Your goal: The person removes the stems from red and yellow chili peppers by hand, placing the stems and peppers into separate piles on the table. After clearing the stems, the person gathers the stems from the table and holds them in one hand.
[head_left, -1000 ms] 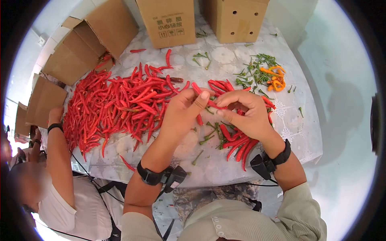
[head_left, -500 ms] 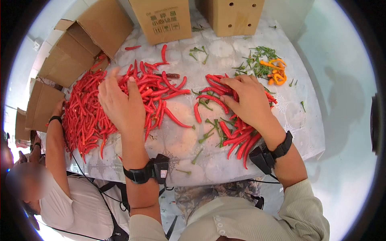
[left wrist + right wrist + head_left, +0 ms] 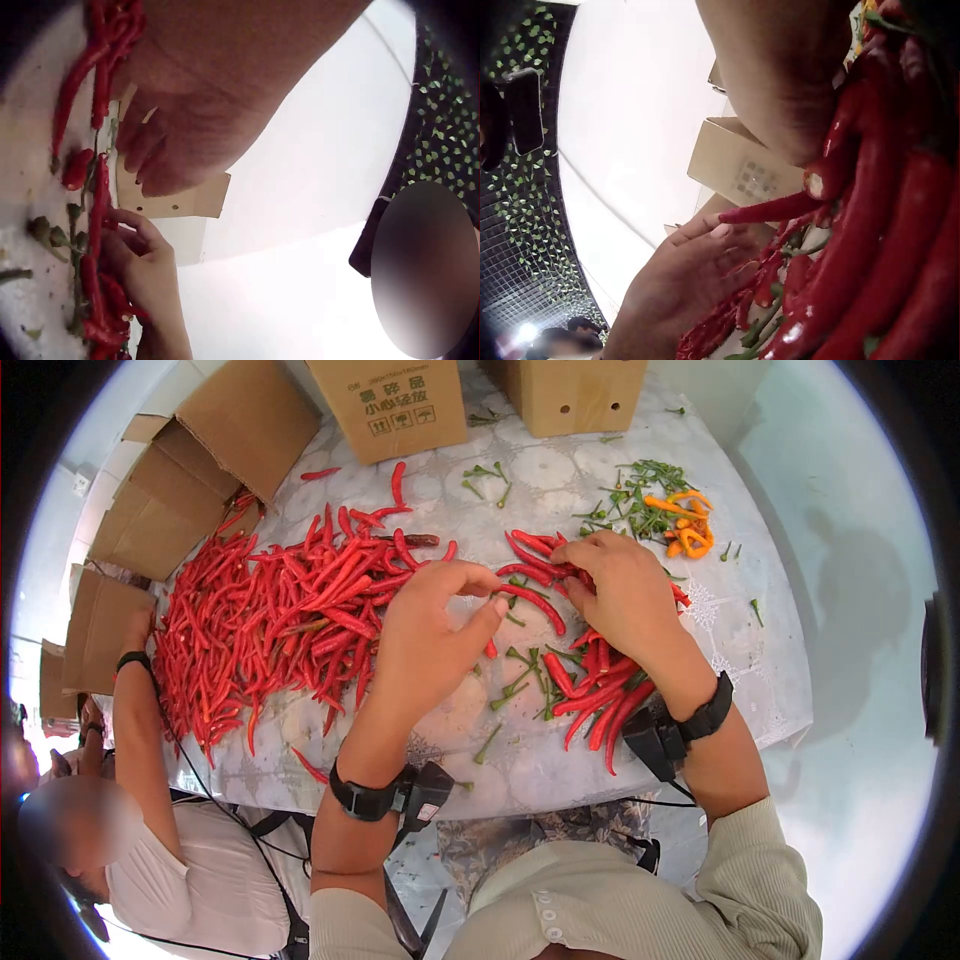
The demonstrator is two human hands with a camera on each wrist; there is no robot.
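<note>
The left hand (image 3: 440, 622) has its thumb and forefinger in a pinch. The right hand (image 3: 630, 595) faces palm down, fingers bent, near the left.

"易碎品" (image 3: 392, 389), "小心轻放" (image 3: 395, 405) — three symbols (image 3: 403, 421) beneath — on the middle cardboard box (image 3: 395, 442)

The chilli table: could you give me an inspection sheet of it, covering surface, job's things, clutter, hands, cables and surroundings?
Surface: pale patterned tablecloth, scattered with plant bits.
Job's things: large red chilli pile; smaller red chilli group.
Clutter: green stems beside orange chillies; more stems lie loose.
Hands: left hand appears to pinch a red chilli by its end; right hand bends over the smaller group, grip unclear.
Cables: thin black cable over the near edge; another near the right wrist.
Surroundings: cardboard boxes, another person, pale wall.
</note>
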